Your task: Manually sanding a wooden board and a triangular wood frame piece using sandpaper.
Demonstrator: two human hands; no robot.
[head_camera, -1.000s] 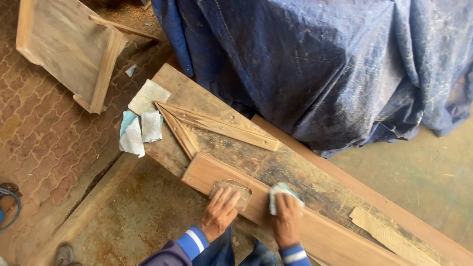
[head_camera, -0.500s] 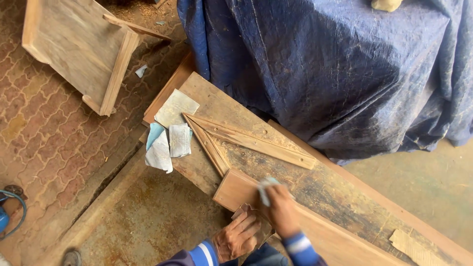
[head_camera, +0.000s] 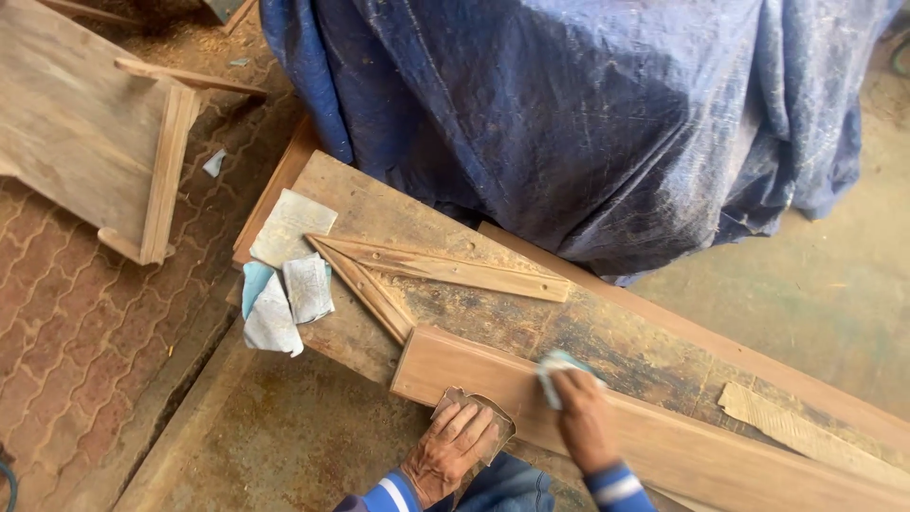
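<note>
- Blue tarpaulin (head_camera: 588, 123), draped, dusty.
- Loose sandpaper sheets (head_camera: 284, 284) lie left-below the tarpaulin.
- Upturned wooden frame (head_camera: 95, 142) stands further left, on brick paving (head_camera: 66, 322).

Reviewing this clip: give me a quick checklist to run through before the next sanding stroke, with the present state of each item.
1. Left hand steadies the plank at its near edge: ok.
2. Right hand presses the sandpaper pad onto the plank: ok.
3. Plank lies flat on the worn board: ok.
4. Stroke path along the plank is free of loose items: ok.
5. Spare sandpaper sheets within reach: ok.
6. Grit left on the pad: cannot tell.
</note>
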